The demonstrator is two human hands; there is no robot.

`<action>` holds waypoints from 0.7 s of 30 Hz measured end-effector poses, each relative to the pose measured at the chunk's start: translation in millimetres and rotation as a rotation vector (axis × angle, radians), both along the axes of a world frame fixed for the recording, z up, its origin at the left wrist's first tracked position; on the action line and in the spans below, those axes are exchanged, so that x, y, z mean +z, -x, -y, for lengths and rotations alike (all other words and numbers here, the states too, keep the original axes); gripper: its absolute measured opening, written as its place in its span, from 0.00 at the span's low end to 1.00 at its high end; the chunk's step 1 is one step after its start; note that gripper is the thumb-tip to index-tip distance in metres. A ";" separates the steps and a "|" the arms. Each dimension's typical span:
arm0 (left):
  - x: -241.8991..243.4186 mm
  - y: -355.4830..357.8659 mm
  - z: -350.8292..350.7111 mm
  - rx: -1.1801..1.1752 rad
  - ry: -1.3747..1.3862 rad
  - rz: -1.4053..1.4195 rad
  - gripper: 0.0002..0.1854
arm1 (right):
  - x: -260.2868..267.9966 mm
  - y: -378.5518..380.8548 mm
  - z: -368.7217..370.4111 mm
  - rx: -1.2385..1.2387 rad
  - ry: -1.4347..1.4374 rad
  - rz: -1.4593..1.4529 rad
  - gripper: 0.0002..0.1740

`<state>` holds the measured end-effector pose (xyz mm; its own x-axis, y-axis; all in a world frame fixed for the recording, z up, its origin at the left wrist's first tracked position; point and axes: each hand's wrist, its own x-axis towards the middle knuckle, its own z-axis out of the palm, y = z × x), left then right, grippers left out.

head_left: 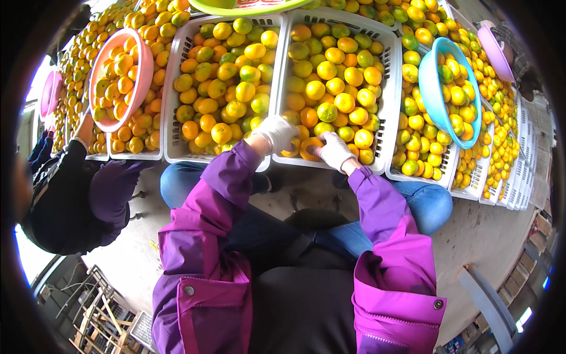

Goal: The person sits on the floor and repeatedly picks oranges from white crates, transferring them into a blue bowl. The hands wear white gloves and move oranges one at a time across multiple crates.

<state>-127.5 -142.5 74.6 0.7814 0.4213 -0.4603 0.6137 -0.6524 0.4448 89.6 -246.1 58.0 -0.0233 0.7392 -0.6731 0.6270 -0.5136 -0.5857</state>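
Two white plastic crates full of orange and yellow-green citrus fruit stand side by side before me, the left crate [170, 110] and the right crate [391, 88]. My left hand [276, 132], in a white glove, reaches over the wall between them, its fingers at the near left corner of the right crate; whether it grips a fruit cannot be told. My right hand [334, 149], also in a white glove, has its fingers and thumb on an orange citrus fruit [311, 148] at the near side of that crate. Part of this fruit shows between the two hands.
A pink basin [148, 66] and a blue basin [426, 95], both holding fruit, rest on fruit-filled crates either side. A green basin [247, 8] is at the far edge. A co-worker in dark clothes [66, 203] is at the left; another person is far right.
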 end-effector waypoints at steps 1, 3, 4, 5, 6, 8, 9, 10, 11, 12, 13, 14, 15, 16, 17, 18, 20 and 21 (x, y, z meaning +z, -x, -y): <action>-1.3 -2.5 1.1 0.012 -0.002 -0.042 0.20 | 9.2 -4.8 -6.0 0.049 0.003 0.015 0.36; -1.5 -12.7 4.1 0.004 -0.010 -0.090 0.21 | -4.1 -6.4 0.8 0.044 -0.103 -0.020 0.25; 5.2 -28.0 4.3 -0.066 -0.039 -0.042 0.21 | -24.1 -12.9 6.7 0.088 -0.176 0.023 0.21; 15.5 -33.9 6.5 -0.125 -0.073 -0.002 0.22 | -40.2 -11.2 8.6 -0.089 -0.074 -0.109 0.19; 10.1 -36.3 11.6 -0.019 0.100 0.123 0.22 | -52.6 -5.8 7.5 -0.283 0.011 -0.248 0.19; -5.0 -43.2 28.1 0.064 0.237 0.301 0.21 | -42.8 -11.9 2.3 -0.229 0.023 -0.217 0.18; -4.3 -43.4 33.4 0.050 0.182 0.362 0.21 | -12.7 -19.6 -6.1 0.037 -0.064 -0.041 0.17; -2.9 -46.6 35.5 0.123 0.235 0.314 0.23 | 19.4 -30.7 -12.6 0.253 -0.167 0.134 0.18; -7.5 -43.3 34.2 0.154 0.225 0.225 0.26 | 55.5 -51.5 -27.2 0.397 -0.275 0.164 0.17; -10.2 -45.5 34.8 0.191 0.247 0.181 0.28 | 80.0 -88.6 -36.5 0.234 -0.381 0.231 0.16; -9.2 -45.8 36.4 0.238 0.268 0.132 0.30 | 105.2 -134.1 -48.8 -0.089 -0.510 0.289 0.15; -7.8 -44.9 37.9 0.284 0.226 0.090 0.33 | 123.6 -176.9 -59.6 -0.412 -0.638 0.344 0.14; -3.8 -47.2 37.5 0.292 0.220 0.068 0.36 | 141.8 -213.1 -67.1 -0.605 -0.695 0.420 0.13; -0.7 -51.3 34.5 0.254 0.255 0.060 0.35 | 138.9 -263.9 -78.6 -0.625 -0.825 0.944 0.23; 0.9 -53.2 30.2 0.226 0.290 0.041 0.35 | 136.6 -296.7 -85.8 -0.669 -0.593 1.013 0.34; -3.0 -49.8 30.6 0.231 0.280 0.067 0.34 | 135.3 -327.1 -94.4 -0.680 -0.349 1.064 0.44; -5.4 -57.3 32.8 0.293 0.282 0.108 0.33 | 108.6 -375.8 -92.6 -0.595 -0.318 1.065 0.52; -6.6 -54.4 34.6 0.328 0.302 0.118 0.33 | 110.5 -379.9 -98.5 -0.570 -0.302 0.975 0.51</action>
<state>-73.1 -177.1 68.1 0.6836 0.5162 -0.5160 0.6998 -0.2624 0.6644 469.5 -147.6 168.6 0.7929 0.6091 -0.0181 0.6022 -0.7878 -0.1295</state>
